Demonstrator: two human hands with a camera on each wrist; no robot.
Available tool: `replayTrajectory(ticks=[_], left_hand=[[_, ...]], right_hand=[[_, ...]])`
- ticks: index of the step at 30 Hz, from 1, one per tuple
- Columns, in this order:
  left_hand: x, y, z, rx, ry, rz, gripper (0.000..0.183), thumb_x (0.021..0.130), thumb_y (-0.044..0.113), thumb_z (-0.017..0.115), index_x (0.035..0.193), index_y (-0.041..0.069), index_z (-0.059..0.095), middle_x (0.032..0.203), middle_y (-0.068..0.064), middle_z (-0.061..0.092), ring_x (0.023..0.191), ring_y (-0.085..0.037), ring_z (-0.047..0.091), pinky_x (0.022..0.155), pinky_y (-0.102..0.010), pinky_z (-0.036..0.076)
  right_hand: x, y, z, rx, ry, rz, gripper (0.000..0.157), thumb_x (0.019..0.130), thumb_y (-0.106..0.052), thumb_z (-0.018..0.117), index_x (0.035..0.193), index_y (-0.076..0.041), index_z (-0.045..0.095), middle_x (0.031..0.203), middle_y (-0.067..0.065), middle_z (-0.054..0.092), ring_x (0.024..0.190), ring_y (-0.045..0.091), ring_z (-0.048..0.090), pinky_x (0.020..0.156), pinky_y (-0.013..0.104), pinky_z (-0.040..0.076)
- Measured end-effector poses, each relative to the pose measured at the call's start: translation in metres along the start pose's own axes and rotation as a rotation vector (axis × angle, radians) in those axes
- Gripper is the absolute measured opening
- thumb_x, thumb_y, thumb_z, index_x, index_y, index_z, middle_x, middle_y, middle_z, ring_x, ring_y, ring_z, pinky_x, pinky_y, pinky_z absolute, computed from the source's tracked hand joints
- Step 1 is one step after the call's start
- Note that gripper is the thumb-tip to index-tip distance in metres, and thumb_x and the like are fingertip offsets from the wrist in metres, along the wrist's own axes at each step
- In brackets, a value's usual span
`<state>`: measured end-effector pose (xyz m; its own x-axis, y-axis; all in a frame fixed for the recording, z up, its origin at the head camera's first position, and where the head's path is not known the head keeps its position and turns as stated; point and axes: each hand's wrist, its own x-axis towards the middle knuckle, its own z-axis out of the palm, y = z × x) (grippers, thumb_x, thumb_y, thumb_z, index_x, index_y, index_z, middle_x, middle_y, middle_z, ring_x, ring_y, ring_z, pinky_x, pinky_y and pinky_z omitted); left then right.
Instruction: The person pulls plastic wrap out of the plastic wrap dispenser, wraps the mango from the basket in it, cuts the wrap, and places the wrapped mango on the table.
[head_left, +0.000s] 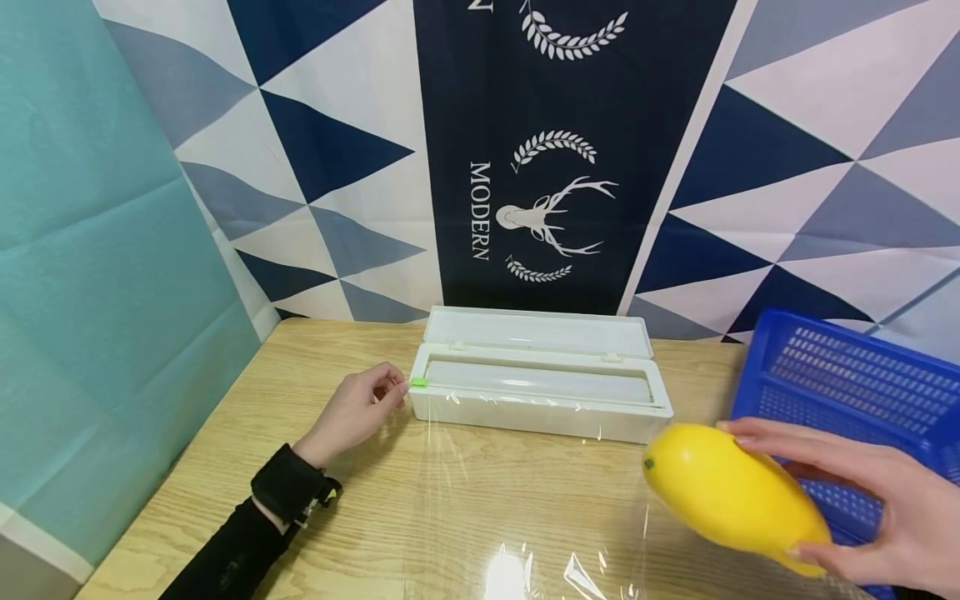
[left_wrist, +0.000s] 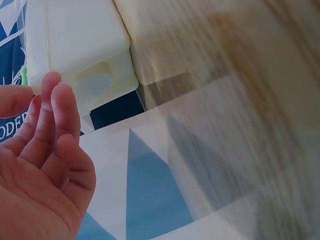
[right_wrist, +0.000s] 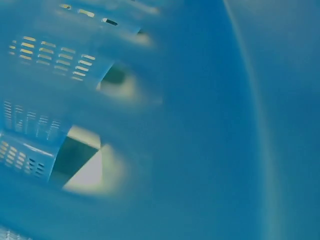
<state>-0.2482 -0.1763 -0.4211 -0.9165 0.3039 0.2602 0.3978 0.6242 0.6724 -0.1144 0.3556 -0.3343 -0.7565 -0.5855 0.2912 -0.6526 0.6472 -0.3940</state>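
Note:
A smooth, oblong yellow fruit (head_left: 735, 492) with a green stem spot is held by my right hand (head_left: 862, 508) above the table's right side. Fingers grip its top and the thumb its lower end. My left hand (head_left: 367, 408) is at the left end of a white cling film dispenser (head_left: 525, 408), its fingers loosely curled, fingertips at the corner near a green tab (head_left: 419, 382). The left wrist view shows the hand (left_wrist: 50, 160) beside the box's end (left_wrist: 95, 82). Clear film (head_left: 525, 492) stretches from the dispenser over the table toward me.
The dispenser's lid (head_left: 536, 331) stands raised at the back. A blue plastic basket (head_left: 847, 400) sits on the right, behind the right hand; its blue wall (right_wrist: 200, 125) fills the right wrist view. Patterned cloth (head_left: 360, 167) hangs behind the wooden table (head_left: 300, 375).

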Motion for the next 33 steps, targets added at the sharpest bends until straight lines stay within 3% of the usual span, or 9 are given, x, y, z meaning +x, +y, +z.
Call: replayTrajectory(ticks=[6,13,17,21,29,33], left_hand=[[-0.003,-0.003,-0.002,-0.005,0.001,-0.005,0.009,0.103,0.020,0.058,0.097,0.015,0.063,0.079,-0.003,0.068,0.063,-0.013,0.055,0.057,-0.029,0.041],[-0.003,-0.003,-0.001,-0.019,-0.010,0.005,0.010,0.102,0.022,0.059,0.098,0.014,0.064,0.080,-0.004,0.068,0.065,-0.014,0.056,0.056,-0.029,0.042],[-0.001,0.001,-0.002,-0.015,-0.018,0.018,0.009,0.101,0.023,0.061,0.097,0.015,0.064,0.080,-0.004,0.068,0.066,-0.013,0.057,0.057,-0.029,0.044],[0.000,0.002,-0.004,-0.004,-0.015,0.027,0.008,0.100,0.022,0.062,0.096,0.016,0.064,0.080,-0.004,0.068,0.067,-0.013,0.057,0.057,-0.029,0.045],[-0.001,0.000,-0.006,-0.018,-0.022,0.054,0.007,0.100,0.021,0.063,0.097,0.015,0.064,0.079,-0.004,0.067,0.067,-0.012,0.057,0.060,-0.029,0.045],[-0.002,0.000,-0.005,-0.027,-0.028,0.066,0.006,0.100,0.020,0.063,0.098,0.015,0.063,0.079,-0.003,0.067,0.067,-0.012,0.057,0.061,-0.029,0.045]], right_hand=[[0.008,0.005,0.007,0.078,0.028,0.132,0.091,0.066,-0.001,0.091,0.146,-0.016,0.049,0.147,-0.016,0.045,0.114,-0.005,0.052,0.072,0.021,0.055],[0.021,0.002,0.027,0.223,0.102,0.209,0.087,0.075,0.008,0.081,0.150,-0.014,0.043,0.145,-0.014,0.047,0.113,0.000,0.056,0.079,0.020,0.053],[0.023,-0.005,0.041,0.249,0.192,0.180,0.089,0.074,0.015,0.079,0.151,-0.007,0.040,0.147,-0.010,0.046,0.115,-0.001,0.054,0.085,0.012,0.047],[0.024,-0.013,0.051,0.269,0.232,0.137,0.090,0.071,0.019,0.079,0.149,-0.003,0.040,0.147,-0.005,0.048,0.118,0.000,0.053,0.089,0.009,0.044],[0.027,-0.031,0.064,0.199,0.183,0.160,0.081,0.073,0.005,0.086,0.144,-0.011,0.050,0.143,-0.012,0.050,0.117,-0.004,0.051,0.087,0.008,0.044],[0.034,-0.048,0.069,0.110,0.158,0.083,0.081,0.072,-0.005,0.090,0.143,-0.015,0.052,0.143,-0.006,0.051,0.123,-0.002,0.048,0.094,0.008,0.039]])
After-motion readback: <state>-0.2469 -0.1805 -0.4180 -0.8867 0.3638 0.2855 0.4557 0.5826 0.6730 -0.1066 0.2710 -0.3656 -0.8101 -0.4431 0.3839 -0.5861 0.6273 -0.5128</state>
